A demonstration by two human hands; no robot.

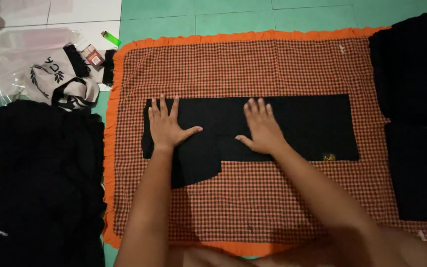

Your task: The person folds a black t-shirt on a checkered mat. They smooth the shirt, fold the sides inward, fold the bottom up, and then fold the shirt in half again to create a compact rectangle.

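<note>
A black garment [282,126] lies folded into a long strip across the middle of a red-checked cloth with an orange frill [253,207], which is spread on the green tiled floor [233,15]. Both palms rest flat on the left half of the strip. The left hand [166,126] is open with fingers spread and thumb out, pressing near the strip's left end, just above a flap that hangs lower than the rest. The right hand [262,128] is equally flat and open, pressing near the middle; neither hand grips anything.

To my eye the fold is being smoothed, and it goes best with even pressure stroked outward from the centre, keeping the upper edge straight and squaring that lower flap.

A heap of black clothes [40,183] sits at the left, folded black pieces [416,123] at the right.
</note>
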